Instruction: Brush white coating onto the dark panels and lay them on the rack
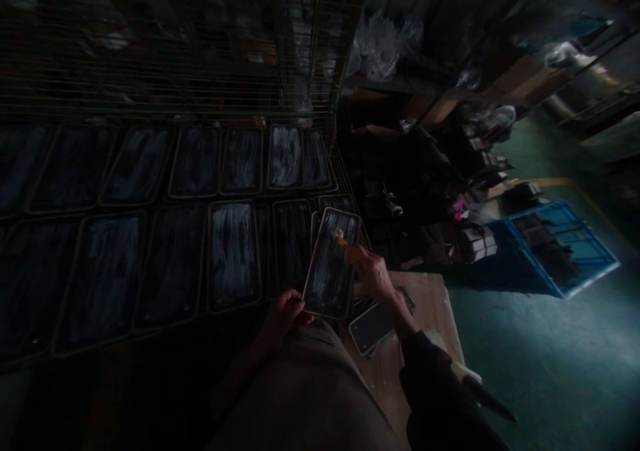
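The left hand [285, 311] is closed on the lower corner of a dark rectangular panel [330, 271] with a pale rim, thumb on its face, holding it tilted up just above the person's lap. The right hand [373, 274] sits at the panel's three o'clock edge, fingers pinched shut on a small orange-handled brush [343, 241] whose tip touches the panel near its twelve o'clock end. The panel's face is streaked with whitish smears. From nine to eleven o'clock of it, two rows of similar smeared panels [233, 254] lie flat, side by side, on a wide dark surface. Above them, at twelve o'clock, rises a wire rack [175, 58]; its contents are too dim to make out. At five o'clock of the held panel a pale wooden bench [430, 304] carries a small stack of panels [373, 328], just under the right wrist. Farther out at three o'clock a blue crate [560, 244] stands on the green floor [525, 358], with cluttered shelves and clear plastic bags [383, 44] towards one o'clock.
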`<state>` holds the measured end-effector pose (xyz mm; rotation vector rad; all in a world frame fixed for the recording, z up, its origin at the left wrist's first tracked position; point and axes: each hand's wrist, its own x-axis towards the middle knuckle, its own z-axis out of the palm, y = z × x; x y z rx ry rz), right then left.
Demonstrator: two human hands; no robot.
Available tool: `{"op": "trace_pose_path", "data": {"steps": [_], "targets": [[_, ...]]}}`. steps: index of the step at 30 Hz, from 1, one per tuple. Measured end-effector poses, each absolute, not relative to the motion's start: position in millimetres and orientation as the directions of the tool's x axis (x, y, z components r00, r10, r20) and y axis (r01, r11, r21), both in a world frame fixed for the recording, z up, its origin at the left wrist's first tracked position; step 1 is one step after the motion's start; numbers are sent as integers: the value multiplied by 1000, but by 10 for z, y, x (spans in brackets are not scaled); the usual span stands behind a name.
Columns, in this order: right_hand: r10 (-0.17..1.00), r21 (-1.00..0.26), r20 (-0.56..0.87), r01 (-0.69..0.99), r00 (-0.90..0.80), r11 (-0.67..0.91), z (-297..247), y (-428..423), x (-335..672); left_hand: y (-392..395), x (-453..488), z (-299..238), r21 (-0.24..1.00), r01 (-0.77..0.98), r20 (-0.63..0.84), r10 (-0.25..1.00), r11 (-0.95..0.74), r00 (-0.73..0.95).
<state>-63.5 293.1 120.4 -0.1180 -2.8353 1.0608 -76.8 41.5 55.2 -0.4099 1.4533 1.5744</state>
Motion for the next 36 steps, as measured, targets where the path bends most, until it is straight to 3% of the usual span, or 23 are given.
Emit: {"op": "trace_pose_path", "data": {"steps": [7, 11, 18, 21, 25, 31, 36], "targets": [[48, -689, -156, 143, -987, 711, 1420, 2478, 215, 399, -735, 577, 610, -789, -744, 400, 76, -536], [36, -781, -266, 237, -963, 578, 1519, 2418, 427, 383, -699, 575, 617, -783, -725, 443, 75, -528], [91, -873, -370, 379, -925, 307, 1468, 2576, 457, 402, -659, 588, 658, -746, -714, 401, 105, -574], [159, -869, -344, 378, -925, 320, 1414, 2701, 432, 410, -654, 587, 673, -728, -708, 397, 131, -584], [320, -850, -208, 333, -924, 409, 1475, 2741, 415, 413, -654, 566, 707, -689, -690, 368, 160, -623], [227, -851, -243, 319, -943, 417, 1488, 2674, 377, 408, -646, 511, 710, -689, -687, 362, 147, -630], [412, -833, -39, 257, -910, 490, 1400, 2716, 201, 406, -648, 497, 702, -700, -692, 357, 129, -627]]}}
